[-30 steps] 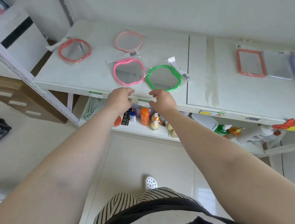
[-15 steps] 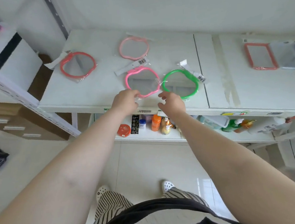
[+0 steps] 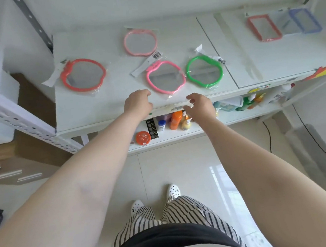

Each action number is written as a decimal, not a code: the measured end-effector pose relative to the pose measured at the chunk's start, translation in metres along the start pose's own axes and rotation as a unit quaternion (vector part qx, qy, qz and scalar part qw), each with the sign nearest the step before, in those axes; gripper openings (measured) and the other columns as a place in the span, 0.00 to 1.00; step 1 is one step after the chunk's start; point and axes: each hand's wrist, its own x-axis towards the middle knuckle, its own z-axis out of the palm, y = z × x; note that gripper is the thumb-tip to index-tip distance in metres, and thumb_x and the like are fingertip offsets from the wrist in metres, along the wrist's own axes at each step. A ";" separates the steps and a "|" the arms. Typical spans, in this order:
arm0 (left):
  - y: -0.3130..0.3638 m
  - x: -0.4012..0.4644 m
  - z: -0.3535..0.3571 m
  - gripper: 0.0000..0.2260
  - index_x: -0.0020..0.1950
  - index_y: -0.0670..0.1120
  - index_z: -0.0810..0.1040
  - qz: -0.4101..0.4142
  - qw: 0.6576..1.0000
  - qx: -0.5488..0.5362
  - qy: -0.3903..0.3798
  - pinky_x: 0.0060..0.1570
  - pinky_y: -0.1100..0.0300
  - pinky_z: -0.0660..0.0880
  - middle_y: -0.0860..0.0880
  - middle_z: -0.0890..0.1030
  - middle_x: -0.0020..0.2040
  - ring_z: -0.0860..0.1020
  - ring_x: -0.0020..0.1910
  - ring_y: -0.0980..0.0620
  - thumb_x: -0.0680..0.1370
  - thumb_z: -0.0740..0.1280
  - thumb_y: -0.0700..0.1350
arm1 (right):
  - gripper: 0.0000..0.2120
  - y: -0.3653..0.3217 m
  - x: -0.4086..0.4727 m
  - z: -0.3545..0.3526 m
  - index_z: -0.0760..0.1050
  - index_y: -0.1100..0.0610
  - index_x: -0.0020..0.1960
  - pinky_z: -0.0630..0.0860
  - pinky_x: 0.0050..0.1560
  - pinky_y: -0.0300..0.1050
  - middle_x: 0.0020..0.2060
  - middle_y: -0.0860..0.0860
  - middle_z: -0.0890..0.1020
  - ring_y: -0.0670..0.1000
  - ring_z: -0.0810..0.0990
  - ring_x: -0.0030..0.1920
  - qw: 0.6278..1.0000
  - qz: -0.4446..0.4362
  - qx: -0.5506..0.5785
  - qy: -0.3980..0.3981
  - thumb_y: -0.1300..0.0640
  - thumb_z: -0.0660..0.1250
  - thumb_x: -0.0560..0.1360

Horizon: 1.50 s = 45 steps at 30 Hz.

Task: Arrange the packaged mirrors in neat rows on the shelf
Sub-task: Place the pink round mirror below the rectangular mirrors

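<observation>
Head view, left hand (image 3: pixel 138 103) loosely curled and empty at shelf (image 3: pixel 101 109) front edge, right hand (image 3: pixel 201 105) fingers spread, empty, hot-pink mirror (image 3: pixel 165 77) just beyond both, green mirror (image 3: pixel 204 71) beside it, red mirror (image 3: pixel 83 74) left, pale pink mirror (image 3: pixel 140 42) behind.

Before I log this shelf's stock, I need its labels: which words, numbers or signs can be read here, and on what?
None can be read.
Barcode sticker on the hot pink mirror bag: bars only, digits too small.
Barcode sticker on the green mirror bag: too small.
Shelf-edge price tag by the right hand: blurred.
Black card on the lower shelf: white print, illegible.
Yellow edge label: blurred.
</observation>
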 end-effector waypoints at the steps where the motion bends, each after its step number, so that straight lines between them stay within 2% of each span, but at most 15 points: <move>1: 0.002 0.003 0.002 0.23 0.71 0.48 0.69 -0.005 1.000 -0.003 -0.002 0.63 0.53 0.70 0.46 0.74 0.68 0.73 0.65 0.44 0.75 0.63 0.41 | 0.19 -0.001 0.002 -0.002 0.74 0.50 0.63 0.78 0.52 0.49 0.57 0.49 0.79 0.52 0.79 0.55 1.000 0.005 0.002 0.005 0.53 0.68 0.73; 12: 0.000 0.049 0.005 0.24 0.71 0.44 0.67 -0.049 0.999 0.013 0.000 0.62 0.51 0.72 0.43 0.75 0.66 0.73 0.65 0.42 0.76 0.65 0.48 | 0.22 -0.013 0.068 0.005 0.73 0.56 0.66 0.73 0.58 0.49 0.61 0.53 0.79 0.56 0.76 0.62 0.999 0.044 0.019 0.005 0.49 0.67 0.75; 16: 0.012 0.067 0.010 0.19 0.66 0.41 0.70 -0.075 0.996 -0.046 -0.005 0.56 0.53 0.73 0.42 0.77 0.63 0.76 0.61 0.42 0.77 0.66 0.47 | 0.19 -0.020 0.086 0.012 0.76 0.58 0.61 0.73 0.51 0.49 0.54 0.55 0.81 0.59 0.77 0.58 0.996 0.080 0.024 0.011 0.49 0.63 0.74; 18: 0.022 0.075 0.016 0.19 0.64 0.41 0.71 -0.108 0.989 -0.105 0.001 0.50 0.56 0.72 0.43 0.79 0.60 0.77 0.59 0.42 0.76 0.67 0.46 | 0.19 -0.022 0.093 0.016 0.77 0.57 0.60 0.74 0.52 0.49 0.54 0.56 0.81 0.59 0.77 0.58 0.995 0.101 0.023 0.011 0.49 0.64 0.73; 20: 0.031 0.084 0.023 0.22 0.65 0.40 0.68 -0.180 0.963 -0.199 0.016 0.49 0.56 0.71 0.42 0.78 0.60 0.78 0.59 0.42 0.75 0.68 0.47 | 0.19 -0.026 0.098 0.020 0.79 0.55 0.57 0.76 0.52 0.49 0.53 0.55 0.81 0.59 0.77 0.57 0.993 0.116 0.020 0.013 0.48 0.65 0.69; 23: 0.040 0.096 0.029 0.24 0.64 0.39 0.66 -0.315 0.884 -0.344 0.040 0.55 0.52 0.76 0.40 0.78 0.60 0.80 0.56 0.42 0.74 0.70 0.47 | 0.19 -0.032 0.103 0.029 0.80 0.56 0.53 0.75 0.50 0.49 0.51 0.55 0.81 0.58 0.77 0.56 0.992 0.125 0.020 0.028 0.48 0.68 0.67; 25: 0.041 0.101 0.033 0.23 0.62 0.39 0.68 -0.343 0.846 -0.405 0.048 0.54 0.51 0.79 0.40 0.80 0.56 0.82 0.52 0.42 0.73 0.71 0.46 | 0.19 -0.035 0.103 0.032 0.79 0.58 0.55 0.74 0.51 0.50 0.53 0.55 0.80 0.58 0.76 0.58 0.991 0.129 0.015 0.032 0.50 0.69 0.67; 30: 0.032 0.104 0.039 0.13 0.54 0.43 0.68 -0.335 0.815 -0.469 0.066 0.50 0.46 0.81 0.41 0.79 0.55 0.83 0.48 0.40 0.73 0.67 0.35 | 0.22 -0.040 0.102 0.036 0.78 0.59 0.57 0.74 0.50 0.49 0.54 0.55 0.81 0.58 0.76 0.59 0.991 0.132 0.020 0.011 0.48 0.71 0.67; 32: 0.029 0.098 0.032 0.13 0.52 0.45 0.67 -0.320 0.802 -0.500 0.066 0.46 0.49 0.82 0.42 0.77 0.53 0.83 0.47 0.40 0.74 0.66 0.32 | 0.21 -0.040 0.098 0.036 0.77 0.58 0.57 0.75 0.50 0.49 0.53 0.55 0.81 0.58 0.77 0.58 0.991 0.130 0.032 0.007 0.47 0.70 0.69; 35: 0.020 0.083 0.018 0.15 0.53 0.45 0.66 -0.294 0.785 -0.542 0.065 0.39 0.54 0.81 0.43 0.73 0.51 0.81 0.43 0.41 0.75 0.64 0.29 | 0.21 -0.042 0.089 0.033 0.74 0.58 0.61 0.72 0.51 0.47 0.56 0.55 0.80 0.57 0.77 0.59 0.989 0.119 0.085 -0.002 0.47 0.68 0.74; 38: 0.001 0.066 0.000 0.19 0.61 0.44 0.68 -0.274 0.778 -0.563 0.052 0.45 0.54 0.79 0.42 0.73 0.53 0.79 0.49 0.41 0.75 0.65 0.28 | 0.24 -0.049 0.075 0.034 0.70 0.59 0.67 0.71 0.54 0.46 0.58 0.55 0.80 0.56 0.78 0.59 0.976 0.124 0.182 0.000 0.48 0.68 0.75; 40: -0.016 0.052 -0.012 0.22 0.66 0.43 0.68 -0.263 0.784 -0.561 0.033 0.46 0.55 0.79 0.42 0.74 0.53 0.80 0.50 0.42 0.75 0.65 0.29 | 0.25 -0.055 0.063 0.038 0.70 0.59 0.68 0.75 0.56 0.49 0.53 0.56 0.82 0.56 0.81 0.54 0.962 0.132 0.239 0.007 0.49 0.69 0.74; 42: -0.033 0.037 -0.023 0.22 0.67 0.43 0.68 -0.244 0.796 -0.553 0.017 0.46 0.57 0.79 0.42 0.76 0.53 0.80 0.48 0.44 0.75 0.66 0.30 | 0.23 -0.061 0.046 0.043 0.71 0.59 0.67 0.78 0.54 0.53 0.42 0.54 0.82 0.55 0.81 0.44 0.948 0.137 0.289 0.002 0.53 0.68 0.75; 43: -0.042 0.028 -0.027 0.23 0.68 0.43 0.68 -0.232 0.805 -0.546 0.011 0.46 0.57 0.79 0.43 0.76 0.54 0.81 0.47 0.45 0.75 0.66 0.31 | 0.21 -0.063 0.036 0.046 0.72 0.58 0.66 0.79 0.52 0.53 0.37 0.53 0.81 0.54 0.80 0.40 0.945 0.134 0.299 0.000 0.55 0.68 0.75; 45: -0.058 0.010 -0.034 0.23 0.68 0.44 0.68 -0.205 0.818 -0.537 -0.002 0.43 0.58 0.81 0.42 0.76 0.54 0.81 0.46 0.45 0.75 0.67 0.31 | 0.18 -0.068 0.014 0.049 0.74 0.57 0.65 0.79 0.49 0.51 0.32 0.52 0.80 0.52 0.78 0.36 0.943 0.129 0.307 0.006 0.58 0.68 0.75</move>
